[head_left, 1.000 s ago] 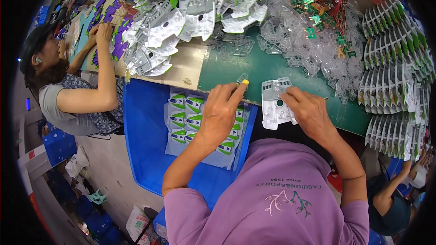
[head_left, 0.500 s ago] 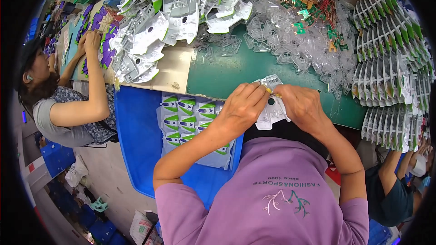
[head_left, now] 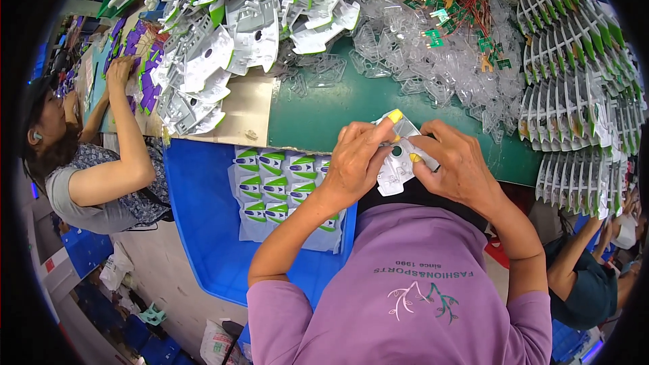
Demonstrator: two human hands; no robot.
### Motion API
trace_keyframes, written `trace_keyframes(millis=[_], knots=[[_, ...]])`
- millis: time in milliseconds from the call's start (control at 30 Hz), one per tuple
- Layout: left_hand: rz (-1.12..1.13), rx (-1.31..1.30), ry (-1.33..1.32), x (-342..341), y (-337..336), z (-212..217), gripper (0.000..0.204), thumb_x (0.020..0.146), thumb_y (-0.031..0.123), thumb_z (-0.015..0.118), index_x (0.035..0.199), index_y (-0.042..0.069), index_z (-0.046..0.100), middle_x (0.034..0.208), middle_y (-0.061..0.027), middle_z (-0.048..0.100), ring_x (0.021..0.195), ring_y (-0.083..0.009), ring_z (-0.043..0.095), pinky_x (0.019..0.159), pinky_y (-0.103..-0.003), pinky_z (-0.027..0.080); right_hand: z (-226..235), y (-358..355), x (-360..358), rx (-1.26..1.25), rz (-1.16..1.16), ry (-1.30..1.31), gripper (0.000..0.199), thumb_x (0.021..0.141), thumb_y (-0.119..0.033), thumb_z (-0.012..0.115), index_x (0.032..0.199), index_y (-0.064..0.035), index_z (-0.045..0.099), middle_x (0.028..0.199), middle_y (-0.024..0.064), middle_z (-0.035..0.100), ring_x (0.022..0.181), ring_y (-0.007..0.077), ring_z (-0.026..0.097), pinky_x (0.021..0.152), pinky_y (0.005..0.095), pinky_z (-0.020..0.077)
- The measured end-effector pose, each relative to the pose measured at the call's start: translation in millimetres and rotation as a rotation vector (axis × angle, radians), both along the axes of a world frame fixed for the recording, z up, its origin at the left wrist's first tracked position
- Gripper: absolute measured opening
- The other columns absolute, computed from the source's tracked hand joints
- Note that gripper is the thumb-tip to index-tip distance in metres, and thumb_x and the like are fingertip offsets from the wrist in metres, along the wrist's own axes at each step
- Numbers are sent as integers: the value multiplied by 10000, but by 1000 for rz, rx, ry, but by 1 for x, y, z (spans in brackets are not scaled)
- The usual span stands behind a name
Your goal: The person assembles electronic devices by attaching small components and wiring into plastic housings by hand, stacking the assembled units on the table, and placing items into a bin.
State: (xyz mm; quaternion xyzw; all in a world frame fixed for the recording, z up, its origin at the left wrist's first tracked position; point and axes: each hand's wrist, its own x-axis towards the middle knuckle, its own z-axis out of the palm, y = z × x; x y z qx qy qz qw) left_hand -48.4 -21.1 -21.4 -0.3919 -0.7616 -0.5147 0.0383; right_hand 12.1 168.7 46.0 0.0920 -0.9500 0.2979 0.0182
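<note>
A white plastic housing piece (head_left: 391, 180) with a round hole is held over the near edge of the green work surface. My left hand (head_left: 353, 163) is closed on its left side, the index finger stretched along the top. On the right, my right hand (head_left: 458, 165) grips the piece with bent fingers, the thumb on its face near the hole. Yellow coverings show on some fingertips. Whether a small part sits under the fingers cannot be made out.
White-and-green housings (head_left: 209, 54) are heaped at back left, clear plastic parts (head_left: 439, 71) and red-wired green boards (head_left: 443, 17) at back right. Stacked housings (head_left: 574, 108) stand right. A blue bin (head_left: 203, 230) holds rows of white-green pieces. A co-worker (head_left: 101, 169) sits left.
My right hand's fingers have spread and shifted over the housing, bringing the thumb onto its face. The left index finger now stretches up along it. The whole view has shifted slightly.
</note>
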Motion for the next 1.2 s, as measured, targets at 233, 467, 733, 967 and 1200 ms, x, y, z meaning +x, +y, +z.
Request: trace_keyframes(millis=[233, 467, 733, 967, 1200], knots=[[-147, -88, 43, -8, 0, 5, 664, 748, -77, 623, 1371, 52, 430, 962, -71, 655, 867, -261, 544, 763, -361, 394, -11, 5, -4, -46, -27, 46, 159, 682, -27, 645, 839, -13, 630, 857, 110, 539, 717, 289, 590, 595, 411, 485], [-173, -253, 3, -10, 6, 17, 678, 746, -105, 568, 1386, 54, 408, 962, -67, 625, 881, -250, 525, 761, -357, 390, -2, 0, -3, 88, -29, 78, 102, 693, 5, 639, 785, -14, 598, 811, 119, 532, 706, 286, 580, 594, 407, 477], [-173, -297, -47, -5, -4, 13, 732, 750, -104, 607, 1420, 65, 366, 1054, -46, 652, 905, -255, 527, 820, -368, 397, 23, 0, 18, -577, -2, -252, 199, 786, 90, 593, 969, 35, 647, 896, 155, 642, 755, 289, 653, 669, 363, 532], [-162, -234, -45, -7, -1, 13, 691, 741, -92, 576, 1393, 52, 397, 928, -71, 614, 875, -258, 518, 752, -367, 383, -13, -24, 33, 50, 55, 255, 341, 619, 15, 701, 957, -9, 664, 878, 72, 624, 635, 210, 592, 551, 320, 487], [-265, -131, -92, -18, 8, 12, 625, 806, -66, 522, 1406, 36, 376, 1052, -95, 636, 900, -288, 510, 805, -399, 382, -2, 0, 49, -147, -227, 180, 277, 665, -50, 714, 937, -56, 659, 873, 81, 622, 641, 244, 610, 543, 351, 486]])
